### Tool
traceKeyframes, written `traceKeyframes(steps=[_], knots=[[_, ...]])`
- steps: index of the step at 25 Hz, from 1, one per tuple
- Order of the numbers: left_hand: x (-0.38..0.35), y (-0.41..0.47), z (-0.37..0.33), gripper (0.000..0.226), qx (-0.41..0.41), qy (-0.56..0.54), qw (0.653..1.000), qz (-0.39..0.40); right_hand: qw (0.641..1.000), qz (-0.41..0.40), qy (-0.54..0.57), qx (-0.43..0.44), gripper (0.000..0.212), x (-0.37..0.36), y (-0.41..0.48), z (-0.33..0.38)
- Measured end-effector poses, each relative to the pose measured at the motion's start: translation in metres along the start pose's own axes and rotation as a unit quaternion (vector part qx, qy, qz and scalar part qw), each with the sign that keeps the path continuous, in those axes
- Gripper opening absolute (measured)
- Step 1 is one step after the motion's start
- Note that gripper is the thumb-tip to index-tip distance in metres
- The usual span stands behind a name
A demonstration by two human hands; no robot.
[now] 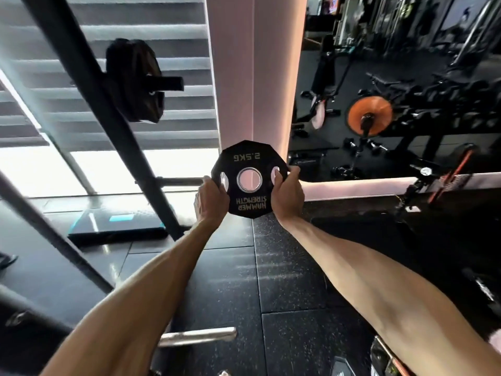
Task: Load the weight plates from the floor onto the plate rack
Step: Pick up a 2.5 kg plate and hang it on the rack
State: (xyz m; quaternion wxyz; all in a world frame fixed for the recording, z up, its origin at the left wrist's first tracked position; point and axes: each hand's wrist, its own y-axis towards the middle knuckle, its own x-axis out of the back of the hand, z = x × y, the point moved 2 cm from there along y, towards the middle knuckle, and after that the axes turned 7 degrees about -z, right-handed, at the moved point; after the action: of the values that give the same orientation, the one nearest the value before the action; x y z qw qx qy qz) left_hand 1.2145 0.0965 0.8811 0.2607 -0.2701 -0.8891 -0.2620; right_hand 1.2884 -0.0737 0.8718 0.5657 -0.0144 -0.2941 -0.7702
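Observation:
A small black 2.5 kg weight plate with a steel-ringed centre hole hangs in the air at the middle of the view, its lettering upside down. My left hand grips its left edge through a grip slot, and my right hand grips its right edge the same way. Just left of the plate a bare horizontal peg sticks out from the slanted black rack post. Higher on that post, another peg carries black plates.
A black and teal mat lies on the floor behind the post. A pale pillar stands behind the plate. To the right are dark gym machines and an orange plate. A steel bar end lies near my arms.

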Motion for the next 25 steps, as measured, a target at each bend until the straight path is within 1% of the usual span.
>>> traceKeyframes(steps=[3,8,12,15,17,19,25], knots=[[-0.021,0.047,-0.015,0.019,-0.034,-0.038,0.999,-0.003,0.999,-0.034,0.010,0.017,0.024,-0.029,0.046,0.005],[-0.038,0.122,-0.033,0.021,-0.087,-0.086,0.991,-0.055,0.996,-0.073,0.041,0.044,0.025,-0.073,0.109,0.023],[-0.044,0.171,-0.039,0.021,-0.113,-0.092,0.985,-0.091,0.992,-0.067,0.097,0.054,0.022,-0.115,0.148,0.042],[-0.047,0.204,-0.038,0.020,-0.140,-0.084,0.977,-0.137,0.990,-0.037,0.126,0.052,0.020,-0.153,0.177,0.050],[-0.050,0.223,-0.039,0.022,-0.142,-0.063,0.974,-0.166,0.987,-0.015,0.147,0.058,0.021,-0.179,0.198,0.057],[-0.051,0.240,-0.041,0.023,-0.129,-0.041,0.971,-0.197,0.982,0.017,0.178,0.061,0.022,-0.204,0.218,0.064],[-0.052,0.272,-0.043,0.027,-0.067,0.018,0.949,-0.306,0.968,0.127,0.204,0.076,0.022,-0.278,0.260,0.089]])
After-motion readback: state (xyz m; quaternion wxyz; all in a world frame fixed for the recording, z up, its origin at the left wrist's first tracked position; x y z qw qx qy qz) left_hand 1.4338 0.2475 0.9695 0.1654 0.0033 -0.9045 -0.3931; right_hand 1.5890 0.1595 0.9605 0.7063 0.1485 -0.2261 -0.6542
